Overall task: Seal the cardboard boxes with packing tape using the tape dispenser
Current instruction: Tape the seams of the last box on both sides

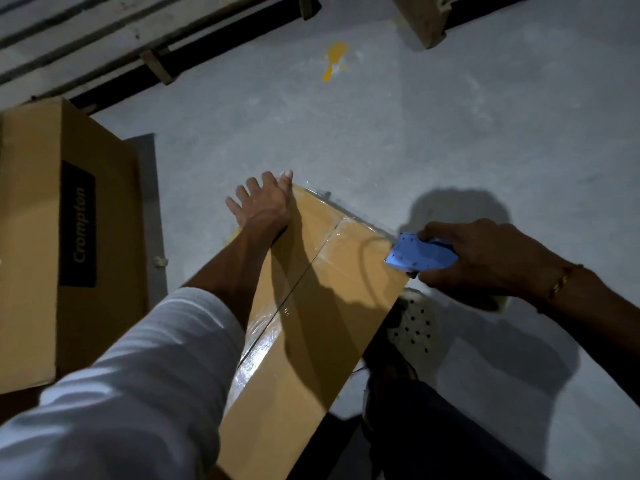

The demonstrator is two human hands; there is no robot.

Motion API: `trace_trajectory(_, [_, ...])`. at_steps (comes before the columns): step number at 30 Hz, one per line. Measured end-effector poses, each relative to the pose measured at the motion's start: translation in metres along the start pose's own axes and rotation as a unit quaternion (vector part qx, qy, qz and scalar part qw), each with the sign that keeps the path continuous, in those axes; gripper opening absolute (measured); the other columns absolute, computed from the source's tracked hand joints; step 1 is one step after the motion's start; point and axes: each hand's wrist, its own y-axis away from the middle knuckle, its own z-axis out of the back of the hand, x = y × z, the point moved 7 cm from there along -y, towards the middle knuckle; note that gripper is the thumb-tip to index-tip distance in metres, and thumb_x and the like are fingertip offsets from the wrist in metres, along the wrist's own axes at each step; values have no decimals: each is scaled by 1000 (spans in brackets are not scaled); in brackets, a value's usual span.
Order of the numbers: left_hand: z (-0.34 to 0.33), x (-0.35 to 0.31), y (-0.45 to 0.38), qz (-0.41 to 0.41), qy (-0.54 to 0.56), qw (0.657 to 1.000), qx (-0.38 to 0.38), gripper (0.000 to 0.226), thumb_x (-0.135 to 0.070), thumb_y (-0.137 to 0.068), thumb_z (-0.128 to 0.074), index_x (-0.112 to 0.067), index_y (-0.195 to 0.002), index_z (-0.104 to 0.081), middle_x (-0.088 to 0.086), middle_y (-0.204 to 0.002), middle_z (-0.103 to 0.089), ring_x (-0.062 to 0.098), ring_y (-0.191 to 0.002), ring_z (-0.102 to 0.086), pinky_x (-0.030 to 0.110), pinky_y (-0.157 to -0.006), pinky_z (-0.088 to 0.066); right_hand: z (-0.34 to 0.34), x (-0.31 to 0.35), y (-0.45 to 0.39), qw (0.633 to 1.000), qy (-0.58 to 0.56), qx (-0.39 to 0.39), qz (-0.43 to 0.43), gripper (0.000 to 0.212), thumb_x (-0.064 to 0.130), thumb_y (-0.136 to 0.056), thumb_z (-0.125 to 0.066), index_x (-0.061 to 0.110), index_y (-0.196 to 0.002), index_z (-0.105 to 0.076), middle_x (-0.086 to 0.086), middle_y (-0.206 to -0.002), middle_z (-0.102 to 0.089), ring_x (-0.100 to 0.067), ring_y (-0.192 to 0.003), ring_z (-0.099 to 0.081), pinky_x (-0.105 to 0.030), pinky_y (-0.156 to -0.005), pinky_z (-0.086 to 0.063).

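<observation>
A long brown cardboard box (pixel 332 306) lies on the floor in front of me, with shiny clear tape along its centre seam. My left hand (pixel 263 202) presses flat on the box's far left corner, fingers spread over the edge. My right hand (pixel 485 258) grips a blue tape dispenser (pixel 420 254) at the box's right edge, near the far end of the seam. The tape roll itself is hidden by the hand.
A larger brown box (pixel 45 237) printed "Crompton" stands to the left. My foot in a white perforated clog (pixel 414 323) is beside the box's right side. Wooden pallet beams (pixel 156 64) run along the back, and a yellow paint mark (pixel 334 60) is on the grey concrete floor.
</observation>
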Motion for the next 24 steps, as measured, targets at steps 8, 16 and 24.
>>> trace_trajectory(8, [-53, -61, 109, -178, -73, 979, -61, 83, -59, -98, 0, -2, -157, 6, 19, -165, 15, 33, -153, 16, 49, -124, 5, -4, -2, -4, 1000, 19, -19, -13, 75, 80, -49, -38, 43, -114, -51, 1, -101, -66, -27, -84, -63, -41, -77, -54])
trace_trajectory(16, [-75, -81, 137, -220, -84, 971, -43, 73, -55, -98, 5, -15, -160, 8, 8, -167, 18, 26, -153, 18, 51, -124, 5, -4, -5, -1, 1000, 5, -8, 2, 73, 75, -55, -48, 42, -120, -52, 0, -109, -67, -27, -88, -62, -39, -78, -53])
trace_trajectory(24, [-74, -82, 140, -216, -75, 973, -26, 70, -55, -102, -2, -17, -158, 15, 6, -164, 25, 26, -151, 23, 54, -123, 3, -5, -46, 53, 998, 42, 32, -21, 57, 66, -78, -63, 39, -127, -53, 5, -120, -66, -22, -102, -63, -31, -71, -38])
